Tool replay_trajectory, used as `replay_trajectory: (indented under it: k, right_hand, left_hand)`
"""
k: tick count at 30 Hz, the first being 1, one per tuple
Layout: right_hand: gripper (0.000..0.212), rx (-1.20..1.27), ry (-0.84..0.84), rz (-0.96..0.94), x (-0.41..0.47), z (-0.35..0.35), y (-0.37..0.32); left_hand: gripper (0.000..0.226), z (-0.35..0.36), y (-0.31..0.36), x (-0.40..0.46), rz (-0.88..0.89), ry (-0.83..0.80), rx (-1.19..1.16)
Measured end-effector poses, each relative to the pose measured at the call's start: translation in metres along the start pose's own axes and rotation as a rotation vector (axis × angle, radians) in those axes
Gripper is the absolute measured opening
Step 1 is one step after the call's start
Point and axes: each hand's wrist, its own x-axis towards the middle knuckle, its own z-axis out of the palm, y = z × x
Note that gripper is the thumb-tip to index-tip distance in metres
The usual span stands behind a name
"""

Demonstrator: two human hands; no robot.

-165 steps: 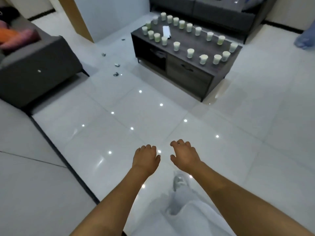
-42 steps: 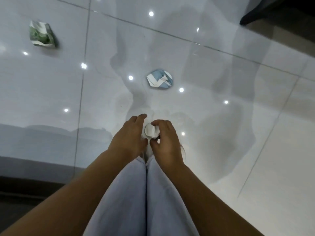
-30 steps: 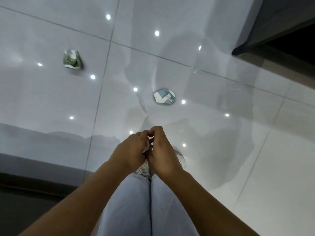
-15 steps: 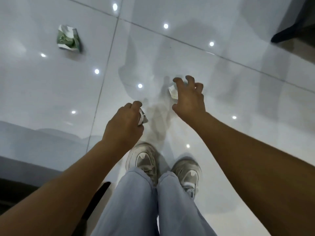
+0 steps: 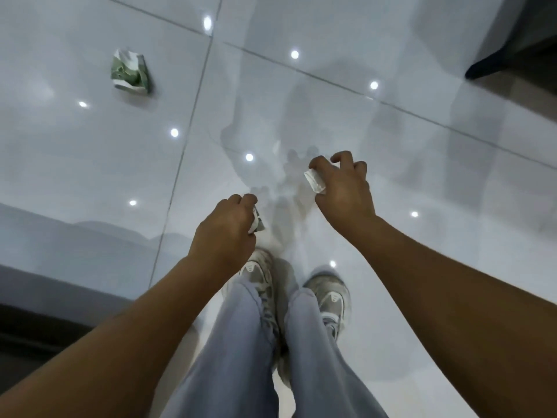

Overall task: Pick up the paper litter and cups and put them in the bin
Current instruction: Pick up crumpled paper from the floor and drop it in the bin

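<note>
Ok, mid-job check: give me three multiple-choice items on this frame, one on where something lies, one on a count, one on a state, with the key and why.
1. Where does the green crumpled paper lie?
A. On the tile floor, ahead and to the left of the left hand
B. Between the shoes
C. In a bin

2. How many loose litter pieces lie on the floor in view?
A. None
B. One
C. Three

3. What is the right hand doing?
A. Lying flat on the floor
B. Hanging open, holding nothing
C. Gripping a white paper scrap

Key: 1 A, it sits on a tile at upper left. 2 B, only the green piece. 3 C, curled fingers hold the scrap; the left hand grips another scrap.
</note>
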Motion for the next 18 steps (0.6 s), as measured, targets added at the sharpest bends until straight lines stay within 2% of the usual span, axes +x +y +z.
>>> replay_trajectory:
  k: [6,13,18]
  right_hand:
    - [0.053,0.15,-0.008,0.025,-0.106,-0.102,-0.041]
    - [0.058,0.295,0.08,0.127,-0.265,-0.262,-0.082]
    - [0.057,0.308,0.178,0.245,-0.372,-0.344,-0.09]
  left_hand:
    - [0.04,-0.097,0.075,-0.071,0.057,-0.069,0.141]
    - [0.047,-0.222,0.188,-0.202,0.249,-0.096,0.367]
    - [0.045,-0.277,0.255,-0.291,0.431,-0.1,0.456]
